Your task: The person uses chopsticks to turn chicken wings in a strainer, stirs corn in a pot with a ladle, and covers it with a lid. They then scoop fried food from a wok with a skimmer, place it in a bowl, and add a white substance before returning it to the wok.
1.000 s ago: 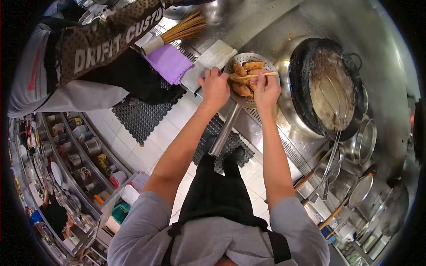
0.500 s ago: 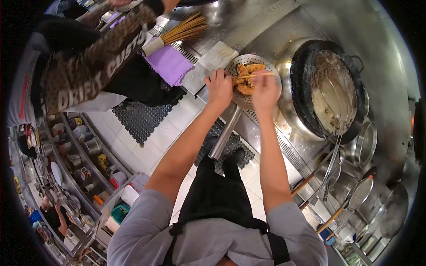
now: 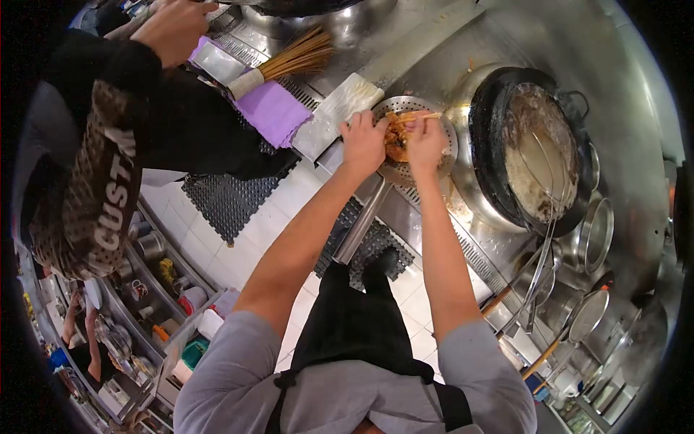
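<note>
A perforated metal strainer (image 3: 447, 153) holds several browned fried pieces (image 3: 397, 150), its long tubular handle (image 3: 363, 223) pointing toward my body. My left hand (image 3: 363, 143) is at the strainer's left side, thumb and fingers pinching at a fried piece. Over the strainer's right half, my right hand (image 3: 427, 142) is closed on a thin wooden skewer (image 3: 423, 116), which lies across the top of the food. Parts of the food are hidden by my fingers.
Right of the strainer sits a black wok (image 3: 486, 148) of cloudy oil with a wire skimmer (image 3: 553, 177) in it. A bamboo brush (image 3: 296, 59) and purple cloth (image 3: 276, 112) lie at the left. Another person's sleeve (image 3: 108, 181) is further left; sieves (image 3: 589, 316) stand lower right.
My right hand has moved slightly down and left, closer to my left hand, with the skewer. The other person's arm has swung lower at the left.
</note>
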Demonstrator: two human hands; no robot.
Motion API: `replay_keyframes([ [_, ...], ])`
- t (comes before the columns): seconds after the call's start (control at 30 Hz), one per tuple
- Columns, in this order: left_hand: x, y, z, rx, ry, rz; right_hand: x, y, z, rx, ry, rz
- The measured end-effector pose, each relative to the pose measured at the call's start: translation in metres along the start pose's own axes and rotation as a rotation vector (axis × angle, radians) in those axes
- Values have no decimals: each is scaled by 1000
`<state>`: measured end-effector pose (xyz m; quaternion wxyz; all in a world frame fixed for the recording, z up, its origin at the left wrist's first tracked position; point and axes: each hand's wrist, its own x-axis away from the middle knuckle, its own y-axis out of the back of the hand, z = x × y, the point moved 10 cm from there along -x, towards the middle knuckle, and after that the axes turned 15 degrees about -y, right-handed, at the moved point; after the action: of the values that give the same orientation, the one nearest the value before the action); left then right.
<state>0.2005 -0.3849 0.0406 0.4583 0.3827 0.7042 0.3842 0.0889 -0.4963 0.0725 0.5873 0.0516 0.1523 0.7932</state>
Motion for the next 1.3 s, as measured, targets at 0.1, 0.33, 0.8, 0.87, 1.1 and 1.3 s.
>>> replay_keyframes([
  [0.1, -10, -24, -4, -65, -65, 135, -5, -14, -22, 5, -75, 53],
  [0.33, -12, -15, 4, -40, -27, 164, 10, 42, 50, 36, 13, -21],
  [0.8, -20, -43, -28, 64, -221, 266, -22, 6, -13, 130, 75, 2],
  [0.87, -28, -31, -31, 112, -212, 183, -21, 11, -7, 160, 94, 13],
  [1.1, -37, 25, -12, 195, -76, -215, -20, 11, 0, 77, -17, 78],
  [1.3, -61, -32, 0, 3, -147, 3, -27, 43, 34, -30, -16, -22],
])
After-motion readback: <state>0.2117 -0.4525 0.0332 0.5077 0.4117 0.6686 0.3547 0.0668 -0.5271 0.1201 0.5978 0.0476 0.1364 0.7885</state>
